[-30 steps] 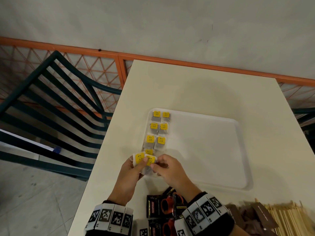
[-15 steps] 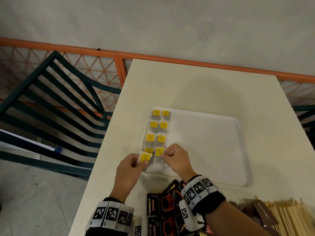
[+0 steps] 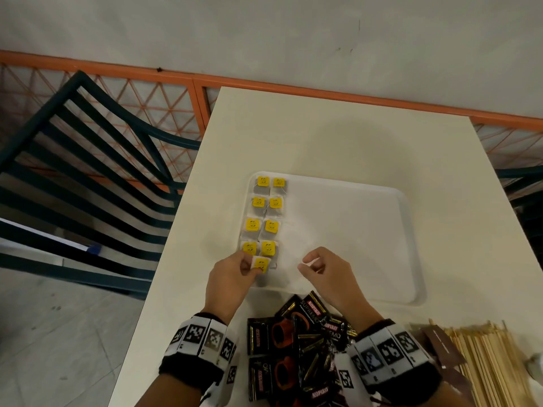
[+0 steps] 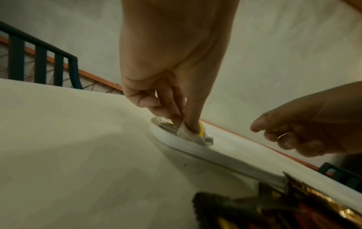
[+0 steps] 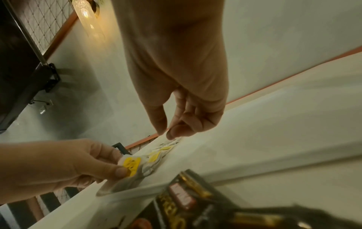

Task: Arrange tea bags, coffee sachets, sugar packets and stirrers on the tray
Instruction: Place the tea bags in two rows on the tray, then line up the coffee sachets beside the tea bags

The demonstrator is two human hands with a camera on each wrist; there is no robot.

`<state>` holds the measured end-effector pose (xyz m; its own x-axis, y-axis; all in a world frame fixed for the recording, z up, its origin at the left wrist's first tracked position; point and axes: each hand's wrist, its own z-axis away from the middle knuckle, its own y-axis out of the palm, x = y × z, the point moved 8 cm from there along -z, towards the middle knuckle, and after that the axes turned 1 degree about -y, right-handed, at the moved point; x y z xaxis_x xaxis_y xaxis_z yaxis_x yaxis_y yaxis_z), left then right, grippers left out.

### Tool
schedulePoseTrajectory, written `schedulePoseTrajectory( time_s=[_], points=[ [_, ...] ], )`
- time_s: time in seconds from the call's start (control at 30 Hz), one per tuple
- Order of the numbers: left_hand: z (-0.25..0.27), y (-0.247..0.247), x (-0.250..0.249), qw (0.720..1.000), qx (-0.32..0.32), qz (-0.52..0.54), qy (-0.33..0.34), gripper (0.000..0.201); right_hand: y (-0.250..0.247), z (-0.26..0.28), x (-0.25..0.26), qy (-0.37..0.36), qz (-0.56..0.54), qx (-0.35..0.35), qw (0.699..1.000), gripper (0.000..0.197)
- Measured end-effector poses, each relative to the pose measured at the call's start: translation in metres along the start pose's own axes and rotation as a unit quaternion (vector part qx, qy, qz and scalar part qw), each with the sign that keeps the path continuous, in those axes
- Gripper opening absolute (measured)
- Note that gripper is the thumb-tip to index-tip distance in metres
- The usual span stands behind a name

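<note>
A white tray (image 3: 352, 230) lies on the cream table. Several tea bags (image 3: 266, 214) with yellow tags sit in two columns along its left side. My left hand (image 3: 252, 267) pinches one more yellow-tagged tea bag (image 3: 261, 264) between thumb and fingers at the tray's near left corner; the left wrist view has this tea bag (image 4: 188, 135) touching the tray rim (image 4: 197, 148). To its right, my right hand (image 3: 310, 265) hovers over the tray with curled fingers and thumb against index, holding nothing I can make out.
Black coffee sachets (image 3: 296, 342) lie heaped on the table just below the tray, between my wrists. Brown packets (image 3: 440, 345) and a bundle of wooden stirrers (image 3: 484, 359) lie at the near right. A dark slatted chair (image 3: 88, 171) stands past the table's left edge.
My right hand set a tea bag down at the foot of the right column, let go and drew back to the right. The left hand lowered its tea bag toward the tray's near corner.
</note>
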<state>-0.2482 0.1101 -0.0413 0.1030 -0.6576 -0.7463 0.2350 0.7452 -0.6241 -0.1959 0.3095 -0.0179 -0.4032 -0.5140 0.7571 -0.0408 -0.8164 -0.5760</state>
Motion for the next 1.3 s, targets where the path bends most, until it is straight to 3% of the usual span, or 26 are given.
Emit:
schedulePoseTrajectory(
  time_s=[0.2,0.3,0.4,0.47,0.53,0.6,0.7,0.83,0.93,1.07,1.17,1.3],
  points=[
    [0.006,-0.006,-0.001,0.991,-0.068,-0.105,0.043,0.045,-0.019,0.031,-0.02,-0.008,0.058,0.043,0.997,0.008],
    [0.022,-0.009,-0.014,0.988,-0.087,-0.093,0.086,0.036,-0.024,0.042,-0.032,-0.015,0.086,0.057,0.995,0.007],
    [0.044,0.002,-0.02,0.994,0.003,-0.037,0.101,0.02,-0.023,0.051,-0.04,-0.037,0.138,0.076,0.987,0.008],
    [0.06,0.019,-0.02,0.988,0.093,-0.06,0.106,0.025,-0.021,0.054,-0.043,-0.049,0.162,0.085,0.982,0.011],
    [0.075,0.035,-0.013,0.97,0.16,-0.153,0.1,0.039,-0.017,0.056,-0.046,-0.055,0.171,0.095,0.979,0.024],
    [0.085,0.046,-0.007,0.951,0.19,-0.229,0.086,0.046,-0.011,0.055,-0.049,-0.053,0.183,0.103,0.976,0.039],
    [0.091,0.049,-0.002,0.951,0.174,-0.247,0.072,0.045,0.003,0.053,-0.046,-0.053,0.2,0.105,0.973,0.044],
    [0.096,0.042,-0.001,0.97,0.171,-0.164,0.043,0.027,0.015,0.05,-0.04,-0.059,0.167,0.095,0.98,0.033],
    [0.101,0.027,-0.003,0.98,0.14,-0.137,0.037,0.014,0.01,0.05,-0.038,-0.032,0.053,0.1,0.993,0.023],
    [0.11,0.008,0.006,0.994,0.087,0.034,-0.055,0.008,-0.015,0.052,-0.028,-0.044,-0.082,0.079,0.993,0.015],
    [0.12,0.006,-0.001,0.968,0.084,0.215,-0.101,0.009,-0.03,0.058,-0.01,-0.072,-0.137,0.077,0.985,0.021],
    [0.124,0.008,-0.015,0.935,0.11,0.317,-0.113,0.016,-0.022,0.075,0.025,-0.114,-0.147,0.144,0.972,0.019]
  ],
)
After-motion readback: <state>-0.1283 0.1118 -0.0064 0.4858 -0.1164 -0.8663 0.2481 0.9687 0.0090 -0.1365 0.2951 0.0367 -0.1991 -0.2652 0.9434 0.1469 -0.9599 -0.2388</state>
